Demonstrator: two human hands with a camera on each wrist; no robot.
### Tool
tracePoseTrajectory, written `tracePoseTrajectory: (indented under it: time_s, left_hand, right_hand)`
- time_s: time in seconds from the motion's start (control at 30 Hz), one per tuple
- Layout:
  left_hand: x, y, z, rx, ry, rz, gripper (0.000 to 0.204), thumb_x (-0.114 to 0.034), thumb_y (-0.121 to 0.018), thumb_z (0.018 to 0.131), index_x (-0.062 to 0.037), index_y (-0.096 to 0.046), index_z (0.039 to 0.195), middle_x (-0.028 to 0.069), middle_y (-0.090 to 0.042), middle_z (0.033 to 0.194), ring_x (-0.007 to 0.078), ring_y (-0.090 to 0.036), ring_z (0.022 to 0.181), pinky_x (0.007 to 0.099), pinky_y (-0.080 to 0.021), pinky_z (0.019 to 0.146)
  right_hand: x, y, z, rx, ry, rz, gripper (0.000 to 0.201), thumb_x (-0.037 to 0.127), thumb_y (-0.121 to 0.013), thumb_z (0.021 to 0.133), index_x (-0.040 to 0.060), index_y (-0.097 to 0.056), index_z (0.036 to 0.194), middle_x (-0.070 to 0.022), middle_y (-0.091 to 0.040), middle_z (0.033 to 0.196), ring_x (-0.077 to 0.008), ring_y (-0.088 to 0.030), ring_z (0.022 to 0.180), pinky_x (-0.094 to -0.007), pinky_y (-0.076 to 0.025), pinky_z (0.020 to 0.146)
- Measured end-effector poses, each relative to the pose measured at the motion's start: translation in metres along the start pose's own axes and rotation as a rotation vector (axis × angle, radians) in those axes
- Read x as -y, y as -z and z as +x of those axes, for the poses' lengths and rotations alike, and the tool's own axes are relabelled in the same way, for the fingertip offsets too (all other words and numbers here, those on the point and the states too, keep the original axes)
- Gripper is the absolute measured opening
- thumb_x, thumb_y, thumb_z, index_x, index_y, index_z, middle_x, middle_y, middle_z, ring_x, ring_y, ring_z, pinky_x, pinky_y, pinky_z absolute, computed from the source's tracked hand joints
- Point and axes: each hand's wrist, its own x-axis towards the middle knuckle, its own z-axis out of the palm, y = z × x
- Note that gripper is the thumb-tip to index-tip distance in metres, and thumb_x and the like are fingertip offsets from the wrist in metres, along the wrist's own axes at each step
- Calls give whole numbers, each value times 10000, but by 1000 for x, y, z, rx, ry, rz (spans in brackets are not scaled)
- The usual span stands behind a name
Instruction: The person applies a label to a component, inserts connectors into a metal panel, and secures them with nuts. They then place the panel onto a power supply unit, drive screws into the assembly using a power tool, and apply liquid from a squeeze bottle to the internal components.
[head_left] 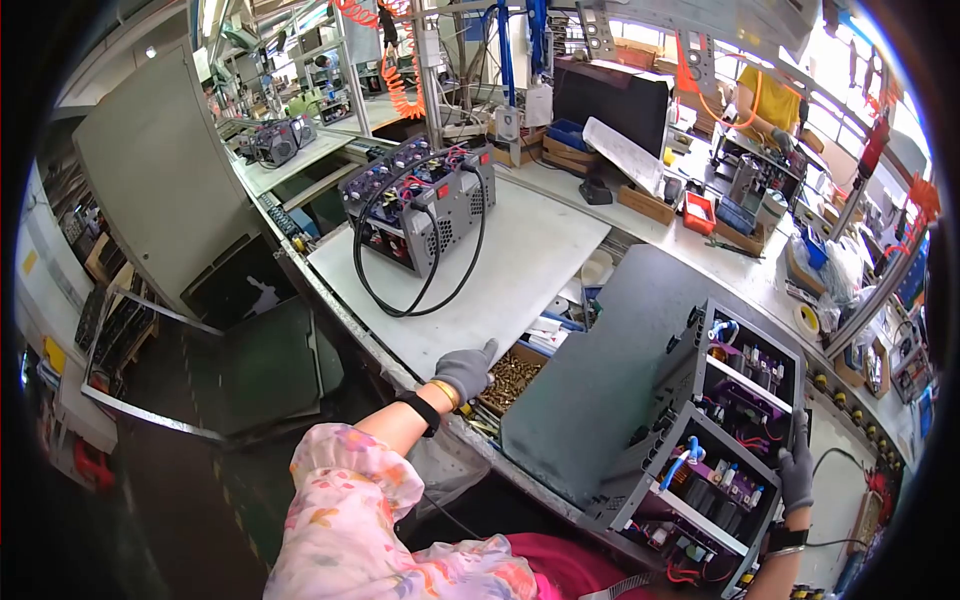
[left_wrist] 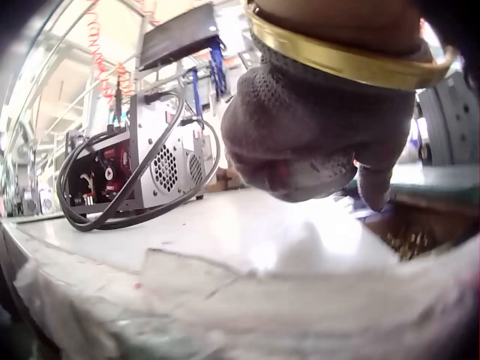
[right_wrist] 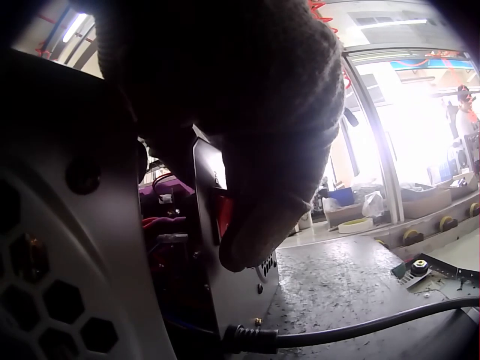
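My left hand [head_left: 463,374], in a grey glove, is low over the front edge of the white board [head_left: 545,235]. Its fingers bend loosely in the left wrist view, and the thumb points toward a cardboard box of brass-coloured screws [head_left: 515,380]. At the right, my gloved right hand [head_left: 797,470] grips the side panel of an open grey metal case [head_left: 700,490] full of electronics. In the right wrist view a fingertip [right_wrist: 238,251] presses the panel's outer face. A second open case [head_left: 750,360] stands just behind, both by a dark grey sheet [head_left: 610,350].
A finished-looking unit [head_left: 425,210] with a looped black cable [head_left: 375,290] stands on the white board. Behind are a dark monitor [head_left: 610,105], a red bin [head_left: 698,213] and a tape roll [head_left: 806,318]. Another person [head_left: 770,100] works at the far right.
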Motion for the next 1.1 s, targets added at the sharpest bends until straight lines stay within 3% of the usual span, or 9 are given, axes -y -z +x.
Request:
tracePoseTrajectory:
  time_s: [0.4,0.47,0.53,0.6,0.73,0.87,0.93,1.0,1.1]
  left_hand:
    - [69,15,33,-152,334,82,536,-179,-516,882,-123,-382,1398,173,-676,966,341,-664,861,446,-513,706]
    - [73,11,38,-211,362,-152,550,-212,-556,864,-139,-398,1386,187,-673,984,367,-652,898,459,-510,740]
    - [59,-9,37,-257,13,-204,569,-300,-608,839,-173,-432,1365,207,-655,1041,379,-627,979,462,-490,828]
    - [21,10,16,67,-178,-277,566,-395,-641,811,-203,-482,1319,216,-633,1105,384,-601,1046,456,-464,897]
    - [-4,-3,21,235,-179,-41,548,-461,-643,811,-160,-519,1252,193,-647,1093,371,-613,1032,459,-475,860]
    - [-10,-8,30,217,-183,-58,537,-499,-603,835,-96,-541,1185,193,-662,1024,362,-638,952,455,-491,803]
    - [7,-38,48,100,-176,-359,530,-523,-564,864,-77,-548,1150,188,-674,958,338,-657,896,434,-516,732]
    - [11,-14,39,509,291,-1252,579,-573,-480,909,-34,-545,1110,162,-660,883,286,-664,845,350,-538,633]
    - [18,0,22,580,282,-1740,626,-573,-354,956,0,-542,1124,175,-637,945,303,-648,896,332,-560,682]
  right_hand:
    - [-1,-1,-2,12,-10,92,759,-79,-396,723,51,-296,1465,-157,-374,1474,-240,-305,1390,-303,-206,1127]
    - [0,1,-1,-6,-1,32,771,-91,-387,715,53,-292,1467,-162,-379,1468,-232,-312,1384,-301,-210,1125]
    - [-4,-5,-2,-13,-4,107,783,-96,-385,708,58,-289,1470,-167,-385,1460,-222,-318,1379,-298,-215,1123]
    - [-14,-8,0,-22,-14,312,795,-93,-390,700,68,-289,1472,-170,-394,1451,-211,-322,1375,-295,-221,1121]
    - [12,8,-12,-45,-311,112,660,-26,-453,789,71,-367,1436,-140,-543,1278,-192,-564,1063,-301,-439,926]
    - [49,33,-65,-504,-212,248,502,157,-642,858,-17,-482,1300,-161,-611,1119,-177,-596,915,-312,-484,792]
    - [53,67,-121,-599,-278,91,541,138,-593,896,-5,-399,1381,-169,-518,1307,-182,-598,1007,-290,-487,790]
    - [151,43,-136,-1078,129,-180,210,105,-546,954,-72,-651,998,-132,-646,811,-191,-579,675,-299,-481,612]
    - [163,35,-165,-1411,183,-406,211,112,-559,945,-67,-622,1037,-137,-637,855,-199,-582,711,-303,-483,635]
